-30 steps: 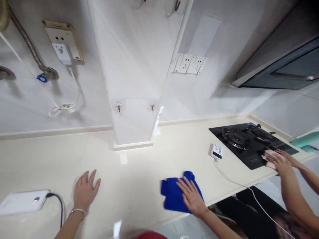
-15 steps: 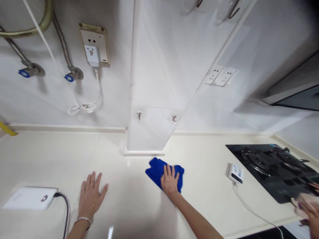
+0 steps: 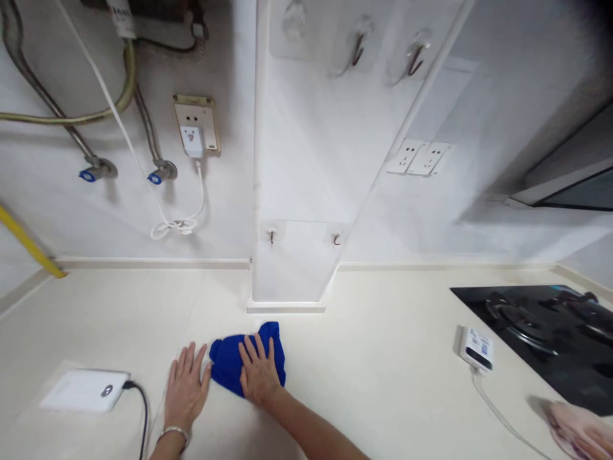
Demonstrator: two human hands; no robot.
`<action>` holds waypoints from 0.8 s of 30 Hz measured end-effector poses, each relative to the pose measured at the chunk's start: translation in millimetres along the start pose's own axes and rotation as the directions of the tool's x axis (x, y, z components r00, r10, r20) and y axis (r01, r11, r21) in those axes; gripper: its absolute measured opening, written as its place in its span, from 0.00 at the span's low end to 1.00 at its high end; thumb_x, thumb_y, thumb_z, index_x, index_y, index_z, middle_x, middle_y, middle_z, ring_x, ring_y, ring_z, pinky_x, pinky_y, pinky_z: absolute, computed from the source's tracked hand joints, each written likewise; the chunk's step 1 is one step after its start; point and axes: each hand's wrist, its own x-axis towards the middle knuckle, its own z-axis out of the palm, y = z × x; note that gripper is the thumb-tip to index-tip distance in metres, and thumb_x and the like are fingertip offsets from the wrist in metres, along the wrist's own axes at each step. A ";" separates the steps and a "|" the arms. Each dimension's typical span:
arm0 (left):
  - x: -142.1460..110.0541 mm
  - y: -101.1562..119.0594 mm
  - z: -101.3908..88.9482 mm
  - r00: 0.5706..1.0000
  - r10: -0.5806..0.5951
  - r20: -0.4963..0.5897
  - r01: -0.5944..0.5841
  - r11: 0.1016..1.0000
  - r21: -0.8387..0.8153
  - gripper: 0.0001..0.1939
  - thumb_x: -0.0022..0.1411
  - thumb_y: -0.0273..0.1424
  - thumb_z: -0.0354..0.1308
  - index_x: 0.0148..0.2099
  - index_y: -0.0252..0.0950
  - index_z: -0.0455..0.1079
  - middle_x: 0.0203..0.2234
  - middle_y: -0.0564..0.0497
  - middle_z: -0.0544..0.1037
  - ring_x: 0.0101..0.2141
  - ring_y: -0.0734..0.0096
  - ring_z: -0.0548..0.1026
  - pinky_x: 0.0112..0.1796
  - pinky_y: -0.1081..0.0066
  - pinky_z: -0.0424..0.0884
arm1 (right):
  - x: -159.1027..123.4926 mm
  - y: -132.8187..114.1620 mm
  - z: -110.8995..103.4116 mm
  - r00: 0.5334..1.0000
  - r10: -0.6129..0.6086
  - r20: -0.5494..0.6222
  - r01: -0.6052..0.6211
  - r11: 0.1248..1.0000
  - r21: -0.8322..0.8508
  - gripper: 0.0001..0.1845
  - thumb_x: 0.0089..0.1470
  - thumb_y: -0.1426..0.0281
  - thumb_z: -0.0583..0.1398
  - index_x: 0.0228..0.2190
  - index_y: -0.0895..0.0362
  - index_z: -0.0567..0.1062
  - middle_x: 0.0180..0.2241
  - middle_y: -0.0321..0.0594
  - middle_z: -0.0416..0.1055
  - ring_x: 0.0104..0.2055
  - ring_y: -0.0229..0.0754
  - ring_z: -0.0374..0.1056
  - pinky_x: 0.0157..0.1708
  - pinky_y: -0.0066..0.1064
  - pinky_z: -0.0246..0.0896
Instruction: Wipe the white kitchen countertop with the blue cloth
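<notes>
My right hand (image 3: 258, 375) lies flat, fingers spread, pressing on a blue cloth (image 3: 230, 364) on the cream countertop (image 3: 373, 358). My left hand (image 3: 186, 391) rests flat and open on the counter just left of the cloth, its fingertips almost touching the cloth's edge. A bracelet sits on my left wrist. The cloth lies just in front of the white wall column (image 3: 297, 191).
A white power bank (image 3: 83, 390) with a black cable lies at the left. A small white device (image 3: 475, 347) with a cord sits beside the black gas hob (image 3: 541, 332). Another person's hand with a pinkish cloth (image 3: 577, 431) is at the lower right.
My right hand has slid the blue cloth leftwards across the counter, from the front edge up towards the column and then next to my left hand. The view has panned left.
</notes>
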 end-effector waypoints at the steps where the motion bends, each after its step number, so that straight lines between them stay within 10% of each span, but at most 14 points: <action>1: 0.1 -1.3 0.4 1.000 0.004 -0.001 -0.004 1.000 0.002 0.29 0.70 0.42 0.39 0.66 0.38 0.61 0.67 0.41 0.60 0.67 0.49 0.55 0.63 0.47 0.55 | -9.2 -2.6 -1.8 1.000 -0.029 0.009 0.029 0.999 0.015 0.34 0.67 0.59 0.44 0.69 0.57 0.45 0.71 0.45 0.37 0.72 0.59 0.25 0.65 0.70 0.23; 8: 0.2 -2.6 1.0 0.999 0.004 -0.036 -0.004 1.000 -0.001 0.28 0.69 0.41 0.41 0.66 0.37 0.62 0.66 0.40 0.61 0.66 0.49 0.57 0.63 0.46 0.56 | -102.5 32.6 11.6 0.996 -0.076 -0.054 0.076 0.997 -0.007 0.35 0.66 0.64 0.47 0.69 0.47 0.40 0.71 0.35 0.35 0.72 0.57 0.31 0.67 0.68 0.30; 16: -1.6 2.7 -6.8 0.999 -0.032 0.018 0.032 0.999 0.016 0.27 0.69 0.40 0.42 0.66 0.39 0.62 0.67 0.42 0.60 0.66 0.51 0.58 0.63 0.47 0.59 | -207.7 154.6 42.6 0.955 0.101 -0.280 -0.199 0.916 -0.348 0.35 0.62 0.68 0.48 0.68 0.42 0.45 0.68 0.33 0.50 0.69 0.57 0.49 0.62 0.67 0.47; 20: -2.5 5.3 -9.1 0.999 -0.039 0.025 0.039 0.999 0.018 0.27 0.69 0.40 0.43 0.66 0.39 0.62 0.67 0.43 0.60 0.66 0.51 0.58 0.63 0.47 0.59 | -194.6 182.7 21.9 0.872 0.253 -0.419 -0.418 0.830 -0.369 0.30 0.64 0.66 0.43 0.66 0.49 0.58 0.67 0.36 0.53 0.70 0.55 0.45 0.63 0.65 0.45; 24: -4.0 6.3 -10.1 1.000 -0.030 0.007 0.029 0.999 0.025 0.26 0.70 0.40 0.44 0.66 0.40 0.61 0.67 0.44 0.60 0.66 0.51 0.58 0.62 0.46 0.60 | -129.2 162.1 14.4 0.686 0.491 -0.537 -0.697 0.656 -0.290 0.32 0.63 0.69 0.38 0.63 0.65 0.63 0.66 0.54 0.54 0.69 0.65 0.42 0.59 0.73 0.40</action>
